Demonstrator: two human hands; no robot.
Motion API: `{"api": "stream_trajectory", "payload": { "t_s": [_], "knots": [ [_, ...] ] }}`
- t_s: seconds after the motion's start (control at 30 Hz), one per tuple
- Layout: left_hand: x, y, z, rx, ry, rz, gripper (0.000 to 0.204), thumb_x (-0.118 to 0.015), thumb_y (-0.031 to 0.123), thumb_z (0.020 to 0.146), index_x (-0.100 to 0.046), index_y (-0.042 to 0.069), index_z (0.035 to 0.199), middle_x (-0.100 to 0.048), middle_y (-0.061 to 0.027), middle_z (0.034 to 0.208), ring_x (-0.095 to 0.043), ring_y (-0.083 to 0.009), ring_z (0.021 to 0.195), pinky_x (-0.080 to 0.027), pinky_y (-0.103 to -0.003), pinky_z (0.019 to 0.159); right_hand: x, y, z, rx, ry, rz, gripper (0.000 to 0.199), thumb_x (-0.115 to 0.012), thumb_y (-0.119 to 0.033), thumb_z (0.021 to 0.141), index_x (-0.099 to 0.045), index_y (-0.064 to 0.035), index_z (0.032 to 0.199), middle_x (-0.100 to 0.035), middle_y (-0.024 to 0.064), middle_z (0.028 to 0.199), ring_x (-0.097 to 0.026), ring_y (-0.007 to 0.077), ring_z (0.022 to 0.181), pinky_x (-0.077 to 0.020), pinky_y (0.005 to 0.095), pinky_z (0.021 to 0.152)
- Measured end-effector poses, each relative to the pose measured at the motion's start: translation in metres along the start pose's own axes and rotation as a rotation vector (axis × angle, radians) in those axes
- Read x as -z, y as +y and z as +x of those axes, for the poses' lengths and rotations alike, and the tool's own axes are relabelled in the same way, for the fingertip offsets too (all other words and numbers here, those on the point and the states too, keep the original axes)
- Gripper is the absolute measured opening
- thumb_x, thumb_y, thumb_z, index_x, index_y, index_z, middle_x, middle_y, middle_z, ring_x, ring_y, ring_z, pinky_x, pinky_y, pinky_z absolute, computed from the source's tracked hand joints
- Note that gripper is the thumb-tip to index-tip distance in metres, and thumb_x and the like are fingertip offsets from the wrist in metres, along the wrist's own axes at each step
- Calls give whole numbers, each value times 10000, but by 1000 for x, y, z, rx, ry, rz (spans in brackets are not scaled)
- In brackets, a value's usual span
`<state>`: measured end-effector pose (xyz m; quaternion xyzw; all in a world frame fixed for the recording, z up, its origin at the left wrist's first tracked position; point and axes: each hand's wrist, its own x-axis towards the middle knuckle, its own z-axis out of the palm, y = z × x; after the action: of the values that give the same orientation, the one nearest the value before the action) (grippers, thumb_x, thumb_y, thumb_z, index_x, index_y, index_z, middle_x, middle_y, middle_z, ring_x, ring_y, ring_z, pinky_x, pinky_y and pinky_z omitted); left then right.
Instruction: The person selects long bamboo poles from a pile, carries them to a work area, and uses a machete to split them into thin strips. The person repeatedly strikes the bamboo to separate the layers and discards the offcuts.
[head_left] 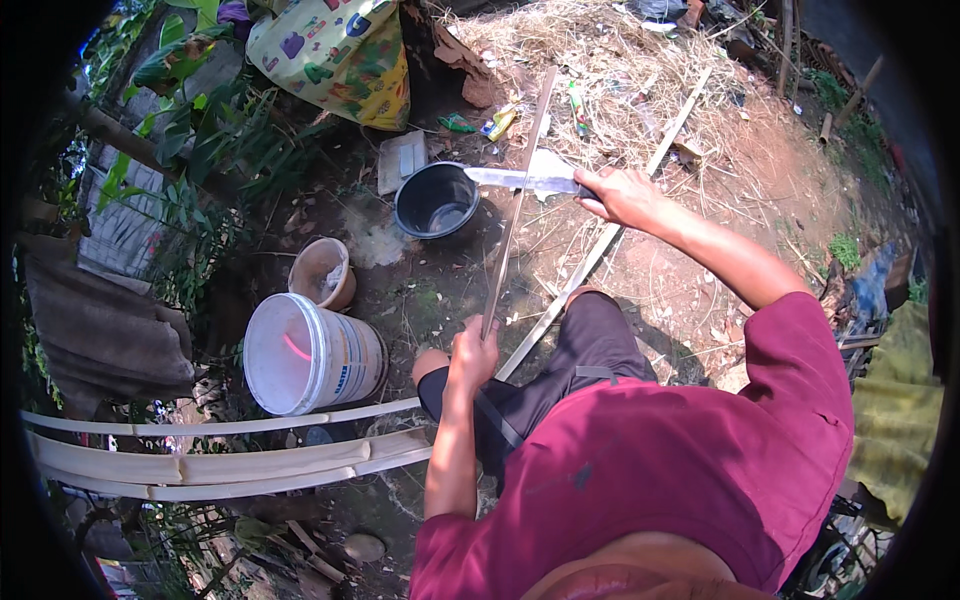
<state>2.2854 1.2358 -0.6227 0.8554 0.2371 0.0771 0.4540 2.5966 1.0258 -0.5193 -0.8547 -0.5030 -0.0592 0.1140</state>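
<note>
My left hand [475, 350] is closed around the near end of a long, thin bamboo strip [507, 235] that points away from me. Farther out, my right hand [621, 196] grips the dark handle of a large knife [527, 180]. Its broad, bright blade points left and crosses the bamboo strip; whether the edge touches the strip I cannot tell. A second, paler bamboo strip [590, 262] runs diagonally beneath my right forearm, past my knee. The blade's tip reaches the rim of a black basin [402, 205] on the ground.
On the left stand a white bucket [360, 362] lying tilted and a small brown pail [340, 292]. Split bamboo lengths [230, 462] stretch across the lower left. A patterned yellow sack [335, 60] sits at the back, near dry straw [640, 60] and leafy plants [200, 150].
</note>
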Motion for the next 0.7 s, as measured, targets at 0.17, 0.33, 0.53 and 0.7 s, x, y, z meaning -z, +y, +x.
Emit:
{"api": "stream_trajectory", "payload": {
  "t_s": [0.17, 0.33, 0.53, 0.7],
  "knots": [
    [4, 4, -38, -94, 25, -11, 210, -618, 213, 1007, -608, 9, 960, -637, -82, 675, -611, -140, 554, -473, -320, 518, 69, 190, 40, -591, 68, -99, 458, -539, -426, 1001, -573, -48, 1258, -705, 223, 1015, -674, 398, 1002, -521, 518, 867],
    [8, -10, 10, 90, -171, -286, 327, -563, 342, 1039, -602, 22, 982, -652, -73, 794, -640, -111, 630, -494, -265, 529, 82, 111, 24, -499, 316, 227, 459, -536, -471, 1011, -566, -98, 1275, -710, 185, 907, -690, 306, 815, -532, 475, 774],
    [2, 17, 31, 105, -224, -465, 431, -443, 399, 1079, -606, 32, 923, -565, -2, 651, -519, -73, 501, -407, -224, 454, 31, -32, -44, 33, -88, 78, 415, -589, -446, 970, -545, -164, 1270, -647, 175, 745, -691, 392, 731, -545, 535, 647],
    [-8, 26, 10, 46, -131, -424, 421, -412, 350, 1092, -587, 42, 865, -517, 20, 605, -452, -60, 471, -363, -239, 432, 2, -8, -35, 135, -93, -100, 494, -647, -430, 922, -518, -221, 1350, -622, 138, 857, -673, 331, 698, -531, 451, 552]
  ]
}}
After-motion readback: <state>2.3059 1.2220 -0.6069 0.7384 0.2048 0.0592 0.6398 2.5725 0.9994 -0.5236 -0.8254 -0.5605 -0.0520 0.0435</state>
